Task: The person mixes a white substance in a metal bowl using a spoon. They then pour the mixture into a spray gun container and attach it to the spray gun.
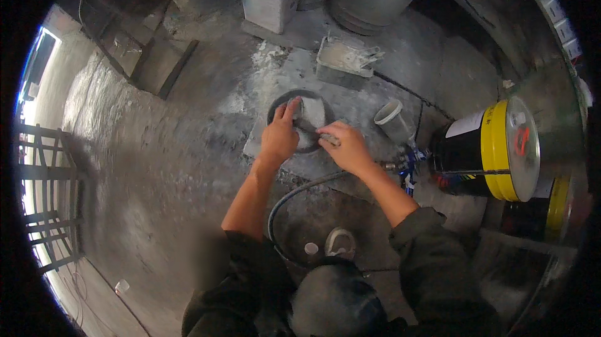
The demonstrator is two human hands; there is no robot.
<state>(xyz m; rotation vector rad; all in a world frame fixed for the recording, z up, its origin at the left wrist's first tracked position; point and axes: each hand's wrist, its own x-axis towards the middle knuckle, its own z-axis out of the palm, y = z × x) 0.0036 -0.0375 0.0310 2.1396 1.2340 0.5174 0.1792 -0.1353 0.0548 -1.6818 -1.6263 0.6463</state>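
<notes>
Leftward, floor (pixel 156 162) spreads wide beyond the basin's rim (pixel 305 93) under 2 hands (pixel 280 140) (pixel 347 148).

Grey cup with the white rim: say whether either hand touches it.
No, the grey cup is apart, right of the left hand and right hand.

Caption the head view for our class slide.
Right hand grips a grey tool over a dark round basin, left hand alongside.
</notes>
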